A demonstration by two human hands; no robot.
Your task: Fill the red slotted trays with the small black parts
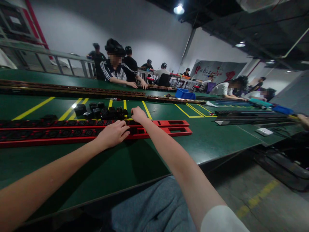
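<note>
Two long red rails [178,129] lie side by side on the green table, with several black square parts [77,132] seated in a row along their left stretch. My left hand [115,133] rests on the near rail where the row of parts ends, its fingers bent down into the frame; what lies under the fingertips is hidden. Just beyond the far rail is my right hand [139,115], fingers curled together beside a loose pile of black parts [102,111]. Whatever it holds, if anything, cannot be made out.
Long brown strips [72,90] run across the table behind the pile. A blue bin [185,94] stands beyond them. Dark metal profiles [251,117] and a white box [264,131] lie to the right. Across the table, a person [118,66] handles the strips.
</note>
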